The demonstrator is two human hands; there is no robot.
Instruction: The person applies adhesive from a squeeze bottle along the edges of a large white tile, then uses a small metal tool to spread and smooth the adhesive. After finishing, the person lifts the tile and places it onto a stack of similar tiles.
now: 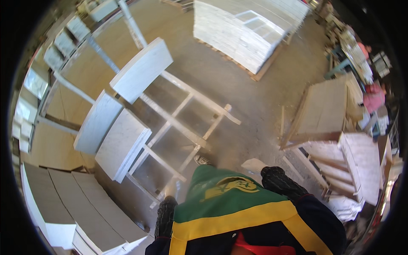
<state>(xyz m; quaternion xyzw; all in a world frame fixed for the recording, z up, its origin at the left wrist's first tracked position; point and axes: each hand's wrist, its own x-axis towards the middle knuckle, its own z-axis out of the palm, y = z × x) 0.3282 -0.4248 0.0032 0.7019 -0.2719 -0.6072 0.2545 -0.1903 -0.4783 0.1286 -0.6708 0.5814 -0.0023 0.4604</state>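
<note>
My left hand (171,188) hangs beside the green apron, close to the near end of a pale slatted frame (170,121). My right hand (253,165) is held out past the apron's right edge, over the floor. Both are small and smeared, so their fingers do not show clearly, and I see no object in either. Resting on the frame are pale stone-like slabs on edge: a near stack (121,142), a middle stack (98,121) beside it, and a far stack (142,70). The green apron (229,187) with yellow trim covers my front.
A large block of stacked white slabs (238,36) stands on a wooden pallet ahead. To the right are a wooden crate (321,108) and a pale slatted crate (357,165). Grey-topped cartons (80,204) fill the lower left. More slabs (63,44) line the far left.
</note>
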